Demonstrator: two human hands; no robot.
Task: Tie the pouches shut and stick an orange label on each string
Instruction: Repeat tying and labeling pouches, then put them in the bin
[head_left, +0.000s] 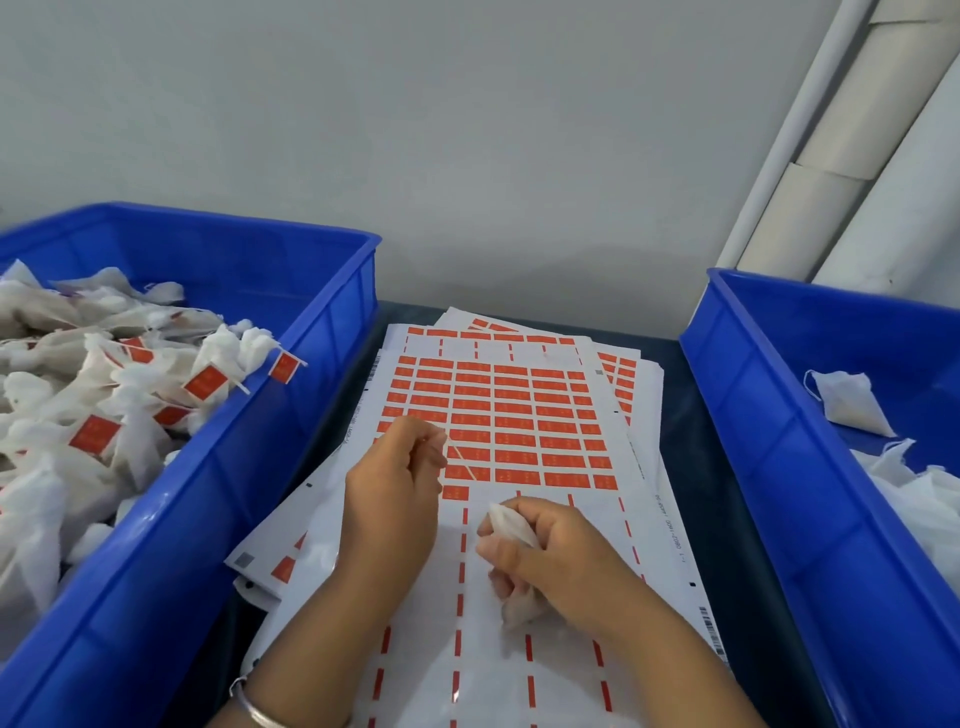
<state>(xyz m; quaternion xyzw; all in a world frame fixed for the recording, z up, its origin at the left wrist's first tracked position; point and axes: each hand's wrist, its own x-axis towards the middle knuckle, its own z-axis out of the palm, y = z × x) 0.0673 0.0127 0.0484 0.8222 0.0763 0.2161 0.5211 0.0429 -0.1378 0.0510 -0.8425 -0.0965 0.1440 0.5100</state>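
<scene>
Nearest, two hands over the label sheets: right hand curled round a pouch, neck poking out above the fingers, likely to keep the mouth gathered; left hand pinching the string and drawing it taut across the orange labels, probably to cinch the pouch or ready the string for a label. Either side on the table, two blue bins, set within reach: left bin heaped with tied, labelled pouches, right bin holding loose unlabelled ones, seemingly supply.
</scene>
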